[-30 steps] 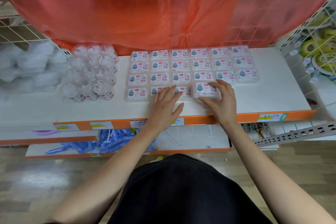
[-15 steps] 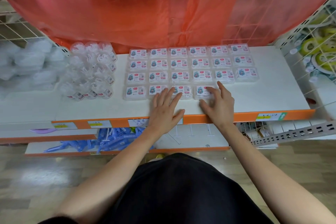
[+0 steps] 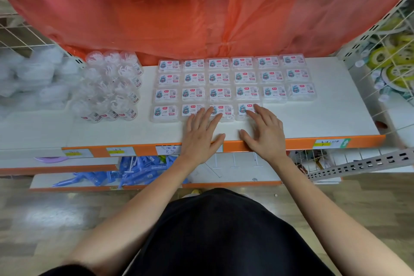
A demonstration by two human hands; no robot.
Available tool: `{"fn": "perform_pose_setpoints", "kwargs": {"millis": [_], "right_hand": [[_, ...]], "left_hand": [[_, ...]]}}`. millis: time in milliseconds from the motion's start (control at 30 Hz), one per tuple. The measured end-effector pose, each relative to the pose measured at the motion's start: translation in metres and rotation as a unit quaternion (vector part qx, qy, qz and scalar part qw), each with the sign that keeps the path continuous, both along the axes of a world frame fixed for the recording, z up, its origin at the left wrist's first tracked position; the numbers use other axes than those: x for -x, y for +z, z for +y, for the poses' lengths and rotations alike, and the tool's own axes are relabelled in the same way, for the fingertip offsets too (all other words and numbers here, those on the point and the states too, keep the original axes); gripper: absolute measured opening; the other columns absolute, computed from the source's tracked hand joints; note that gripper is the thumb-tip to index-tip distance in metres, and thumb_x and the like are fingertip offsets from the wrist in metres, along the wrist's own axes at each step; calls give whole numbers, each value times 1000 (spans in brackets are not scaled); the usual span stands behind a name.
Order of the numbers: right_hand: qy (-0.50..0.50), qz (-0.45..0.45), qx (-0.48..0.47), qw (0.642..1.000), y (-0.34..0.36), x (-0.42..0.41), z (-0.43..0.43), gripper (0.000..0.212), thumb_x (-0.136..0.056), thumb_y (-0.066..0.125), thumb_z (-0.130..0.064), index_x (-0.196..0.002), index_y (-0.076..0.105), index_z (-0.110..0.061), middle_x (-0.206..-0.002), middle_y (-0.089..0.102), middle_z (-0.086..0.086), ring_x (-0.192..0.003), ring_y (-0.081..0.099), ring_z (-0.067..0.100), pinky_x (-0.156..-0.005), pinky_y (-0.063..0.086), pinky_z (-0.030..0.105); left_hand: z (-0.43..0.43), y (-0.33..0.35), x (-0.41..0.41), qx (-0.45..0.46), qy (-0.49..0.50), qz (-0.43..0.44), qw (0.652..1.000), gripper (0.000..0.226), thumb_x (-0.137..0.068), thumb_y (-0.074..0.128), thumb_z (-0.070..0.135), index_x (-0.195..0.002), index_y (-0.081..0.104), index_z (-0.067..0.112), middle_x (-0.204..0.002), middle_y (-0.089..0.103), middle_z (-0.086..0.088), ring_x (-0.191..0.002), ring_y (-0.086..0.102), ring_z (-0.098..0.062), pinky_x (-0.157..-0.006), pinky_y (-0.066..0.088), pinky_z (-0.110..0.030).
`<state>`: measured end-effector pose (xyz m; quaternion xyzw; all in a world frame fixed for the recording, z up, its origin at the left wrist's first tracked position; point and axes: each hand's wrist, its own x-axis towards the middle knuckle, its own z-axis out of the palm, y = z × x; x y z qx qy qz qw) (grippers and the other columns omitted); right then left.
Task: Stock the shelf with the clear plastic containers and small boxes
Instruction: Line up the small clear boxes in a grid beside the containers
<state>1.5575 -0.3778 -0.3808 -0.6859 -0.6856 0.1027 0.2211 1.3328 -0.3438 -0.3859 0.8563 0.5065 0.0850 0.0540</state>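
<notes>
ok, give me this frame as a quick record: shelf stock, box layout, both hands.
shelf: white, orange front edge
small boxes: three rows of six, front row of four
clear containers: clustered left of the boxes
left hand: flat, fingertips on second and third front boxes
right hand: flat, fingertips on fourth front box

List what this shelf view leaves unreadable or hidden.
Head view:
- Small boxes: label print too small to read.
- Three front-row boxes: partly covered by the fingers of the left hand and right hand.
- Clear plastic containers: contents blurred.
- Behind the red plastic sheet: hidden.
</notes>
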Motion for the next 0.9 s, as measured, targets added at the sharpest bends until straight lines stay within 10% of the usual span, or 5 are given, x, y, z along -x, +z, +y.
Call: {"fn": "perform_pose_setpoints", "kwargs": {"millis": [900], "right_hand": [[223,79,-34,971,57,187,1,52,-95,41,-41,-137,51,-12,-148,45,10,-138,37,30,-114,28,45]], "left_hand": [[-52,55,149,-45,249,-71,965,74,-87,51,50,-146,37,8,-157,27,-16,-144,23,-33,-112,22,-46]]}}
